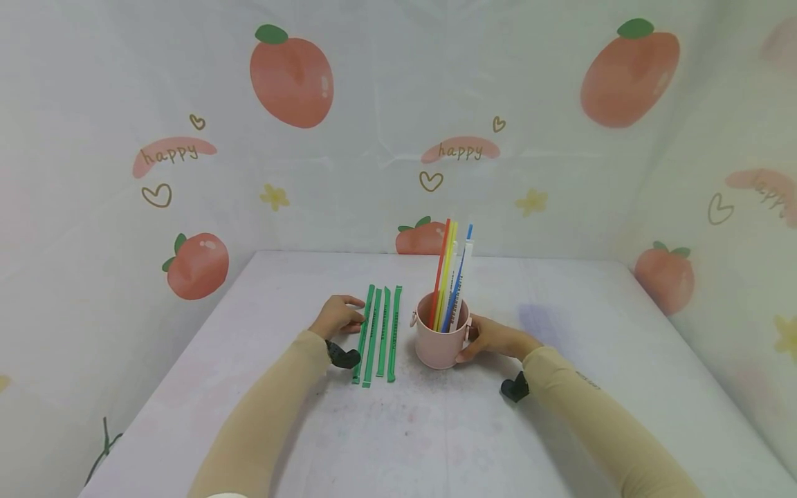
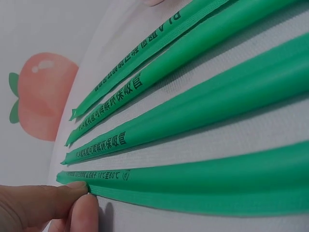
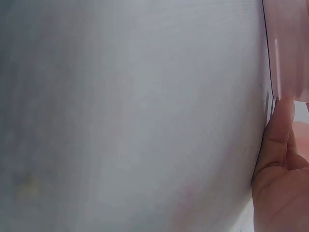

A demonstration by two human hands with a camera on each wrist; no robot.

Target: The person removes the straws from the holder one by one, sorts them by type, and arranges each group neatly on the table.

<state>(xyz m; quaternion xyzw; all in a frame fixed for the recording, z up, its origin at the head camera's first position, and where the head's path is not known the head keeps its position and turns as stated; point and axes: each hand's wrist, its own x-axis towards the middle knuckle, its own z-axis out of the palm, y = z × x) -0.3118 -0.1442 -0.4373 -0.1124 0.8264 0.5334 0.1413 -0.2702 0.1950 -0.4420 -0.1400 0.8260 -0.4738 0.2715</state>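
Several green paper-wrapped drinking straws (image 1: 385, 332) lie side by side, roughly parallel, on the table. My left hand (image 1: 336, 316) is at the leftmost one, and in the left wrist view its fingertips pinch the edge of that wrapped straw (image 2: 203, 181) near its far end. To the right stands a small pink bucket (image 1: 436, 351), upright, with red, yellow, blue and white straws (image 1: 445, 277) leaning in it. My right hand (image 1: 495, 337) holds the bucket's right side, thumb toward the front. Only part of the bucket (image 3: 289, 48) and that hand (image 3: 277, 188) show in the right wrist view.
A white cloth-covered table (image 1: 405, 436) spreads around the straws and bucket. Behind it hangs a white curtain (image 1: 373, 180) printed with fruit, hearts and "happy". At the lower left edge is a thin dark green cord (image 1: 106, 446).
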